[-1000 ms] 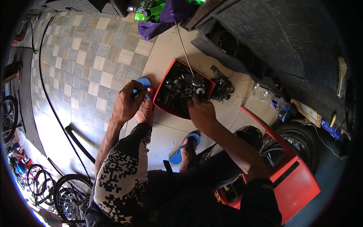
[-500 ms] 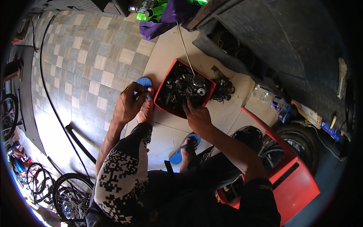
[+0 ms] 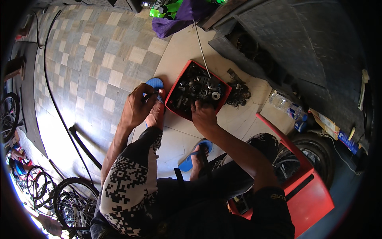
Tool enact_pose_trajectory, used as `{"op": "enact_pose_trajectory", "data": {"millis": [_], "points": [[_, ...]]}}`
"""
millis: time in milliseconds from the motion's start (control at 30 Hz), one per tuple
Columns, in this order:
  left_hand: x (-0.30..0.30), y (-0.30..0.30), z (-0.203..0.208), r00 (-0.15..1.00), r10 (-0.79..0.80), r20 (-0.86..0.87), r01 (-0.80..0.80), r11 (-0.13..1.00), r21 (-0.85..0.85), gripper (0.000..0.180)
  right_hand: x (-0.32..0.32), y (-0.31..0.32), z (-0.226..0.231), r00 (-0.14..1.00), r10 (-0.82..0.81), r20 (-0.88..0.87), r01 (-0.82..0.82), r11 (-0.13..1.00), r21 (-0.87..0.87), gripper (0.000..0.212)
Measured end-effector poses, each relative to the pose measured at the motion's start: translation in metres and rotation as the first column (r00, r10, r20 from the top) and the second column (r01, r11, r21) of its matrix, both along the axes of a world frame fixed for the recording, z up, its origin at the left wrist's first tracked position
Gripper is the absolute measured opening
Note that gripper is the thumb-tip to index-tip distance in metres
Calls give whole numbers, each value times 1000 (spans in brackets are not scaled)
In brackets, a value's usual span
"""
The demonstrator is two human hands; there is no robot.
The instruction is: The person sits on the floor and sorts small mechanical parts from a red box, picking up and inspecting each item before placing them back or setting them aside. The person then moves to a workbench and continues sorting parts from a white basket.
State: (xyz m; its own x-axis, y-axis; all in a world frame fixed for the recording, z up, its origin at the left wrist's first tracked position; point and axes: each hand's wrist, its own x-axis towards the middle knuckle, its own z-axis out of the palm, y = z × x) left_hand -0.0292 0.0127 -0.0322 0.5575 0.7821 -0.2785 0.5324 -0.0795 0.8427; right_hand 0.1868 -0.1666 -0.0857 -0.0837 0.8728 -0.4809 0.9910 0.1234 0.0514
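The right hand (image 3: 203, 115) digs into the red tray (image 3: 174, 92) of dark metal parts; the left hand (image 3: 137, 107), just left of it, pinches a small dark piece.

The right hand (image 3: 203, 115) is pulling back from the middle of the red parts tray (image 3: 175, 89), now resting at its near edge. The left hand (image 3: 137, 105) is rising slightly beside the tray, still pinching a small dark part (image 3: 151, 95).

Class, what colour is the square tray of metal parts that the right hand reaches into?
Red square tray, seen best in the head view.
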Motion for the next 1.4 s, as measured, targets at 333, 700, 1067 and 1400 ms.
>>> {"op": "enact_pose_trajectory", "data": {"millis": [333, 700, 1067, 1400], "points": [[-5, 1, 0, 999, -2, -36, 0, 999, -49, 19, 16, -7, 3, 999, -21, -31, 22, 999, 43, 30], [0, 2, 2, 1000, 13, -13, -13, 999, -52, 18, -3, 32, -34, 992, -60, -109, 84, 969, 234, 7], [-3, 4, 10, 998, 33, -53, -39, 992, -118, 19, 7, 32, -10, 777, -391, -494, 470, 882, 40, 14], [3, 12, 19, 993, 54, 104, -16, 942, -336, 20, 21, 36, 105, -477, -477, -738, 515, 529, -674, 37]]}}
